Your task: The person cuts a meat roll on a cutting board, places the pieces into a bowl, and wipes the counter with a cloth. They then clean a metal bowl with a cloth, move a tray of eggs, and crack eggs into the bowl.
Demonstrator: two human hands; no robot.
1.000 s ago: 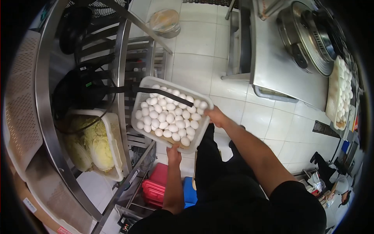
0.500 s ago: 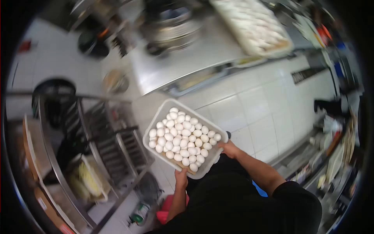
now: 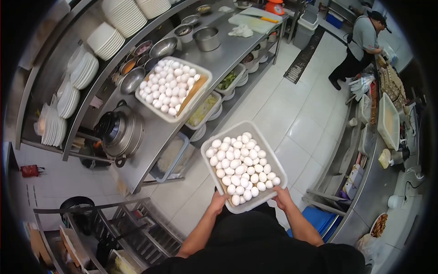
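A grey-white plastic tub [image 3: 258,201] full of white eggs [image 3: 244,164] is held out over the floor in front of my body. My left hand [image 3: 219,201] grips its near left corner, with the fingertips hidden under or behind the rim. On the near right corner, my right hand [image 3: 283,197] is closed around the edge. The eggs lie piled loosely, with bare tub floor showing along the sides. Ahead and to the left, a second tub [image 3: 200,95] of white eggs rests on the steel counter [image 3: 157,125].
Bowls, a large pot [image 3: 125,137] and stacked white plates [image 3: 106,40] crowd the left counter and shelf. A metal rack [image 3: 132,233] stands low on the left. Along the right runs another counter [image 3: 360,201]; a co-worker [image 3: 365,43] stands at its far end. White floor tiles [image 3: 273,107] lie between.
My view has swung right and up, bringing the second egg tub, the shelves and the co-worker into clear sight. The held tub has turned and shifted right in view, still in both hands.
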